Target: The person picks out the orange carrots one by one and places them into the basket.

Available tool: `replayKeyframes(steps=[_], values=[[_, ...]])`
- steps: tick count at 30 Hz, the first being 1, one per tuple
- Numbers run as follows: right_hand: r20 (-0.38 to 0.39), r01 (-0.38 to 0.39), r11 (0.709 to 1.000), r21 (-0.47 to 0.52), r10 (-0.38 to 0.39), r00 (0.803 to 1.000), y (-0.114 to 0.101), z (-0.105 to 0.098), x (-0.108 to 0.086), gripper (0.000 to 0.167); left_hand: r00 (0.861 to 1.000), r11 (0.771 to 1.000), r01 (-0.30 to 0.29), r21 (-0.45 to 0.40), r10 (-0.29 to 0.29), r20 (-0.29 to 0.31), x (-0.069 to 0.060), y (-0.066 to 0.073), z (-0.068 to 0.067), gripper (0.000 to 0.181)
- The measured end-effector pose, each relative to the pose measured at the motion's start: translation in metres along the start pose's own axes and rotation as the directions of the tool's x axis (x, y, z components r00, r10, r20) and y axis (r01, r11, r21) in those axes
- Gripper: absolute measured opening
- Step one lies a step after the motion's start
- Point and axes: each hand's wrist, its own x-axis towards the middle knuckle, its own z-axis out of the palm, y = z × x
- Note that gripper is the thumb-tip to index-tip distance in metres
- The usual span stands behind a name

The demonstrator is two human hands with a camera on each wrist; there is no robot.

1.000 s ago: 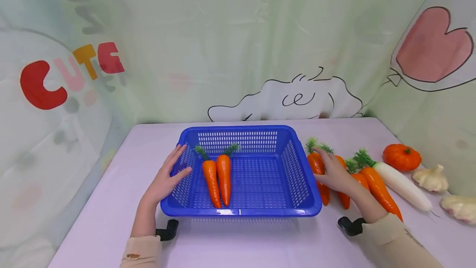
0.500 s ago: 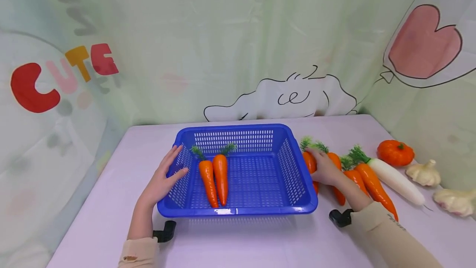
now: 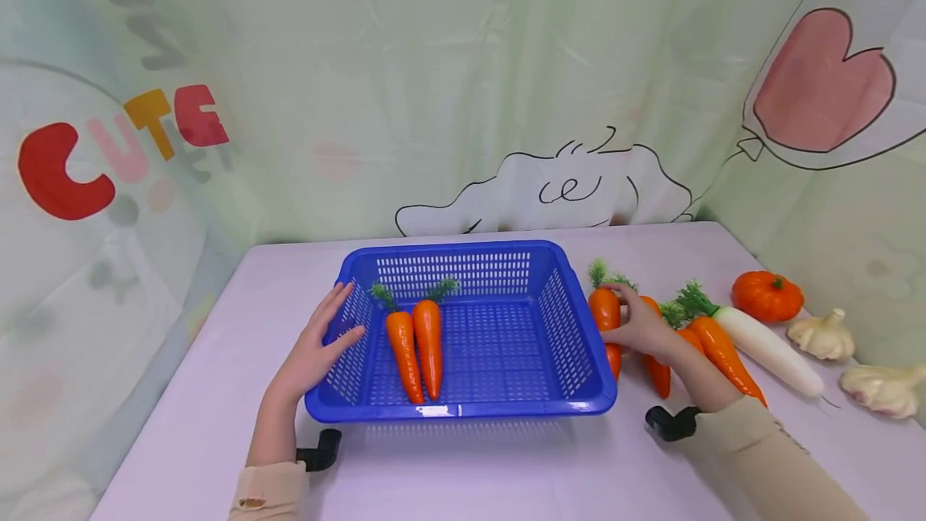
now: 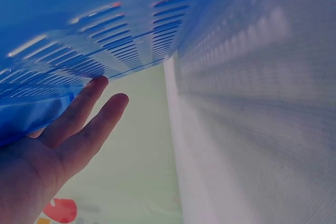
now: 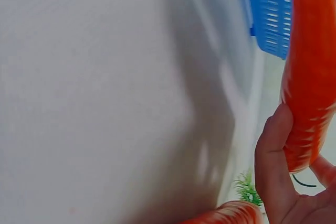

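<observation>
In the head view, two orange carrots (image 3: pixel 415 356) with green tops lie side by side in the left half of a blue slotted plastic basket (image 3: pixel 463 411). My left hand (image 3: pixel 316 350) is at the basket's left side, fingers extended along the outer wall and thumb over the rim. The left wrist view shows a fingertip at the slotted wall (image 4: pixel 121 38). Just right of the basket, my right hand (image 3: pixel 640 328) grips another carrot (image 3: pixel 604 310) between thumb and fingers. In the right wrist view this carrot (image 5: pixel 312 72) is raised off the table.
To the right lie more carrots (image 3: pixel 723 352), a white radish (image 3: pixel 770 352), an orange pumpkin (image 3: pixel 768 296) and two garlic bulbs (image 3: pixel 822 334). They rest on a pale tablecloth (image 3: pixel 499 473). A printed curtain (image 3: pixel 463 87) hangs behind the table.
My right hand has closed on the nearest carrot and lifted it slightly beside the basket. The left hand keeps its place at the basket. The head view has shifted a little.
</observation>
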Motion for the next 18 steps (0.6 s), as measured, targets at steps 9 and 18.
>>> replayKeyframes(steps=[9, 18], values=[[-0.02, 0.021, 0.999, -0.032, -0.021, 1.0, -0.009, -0.008, -0.005, 0.09, 1.0, 1.0, 0.005, -0.01, -0.005, -0.001, -0.001, -0.001, 0.001, 0.066], [0.007, 0.006, 1.0, 0.015, -0.006, 1.0, -0.023, -0.017, -0.011, 0.091, 1.0, 1.0, 0.002, -0.01, -0.002, -0.003, 0.0, -0.002, 0.001, 0.066]])
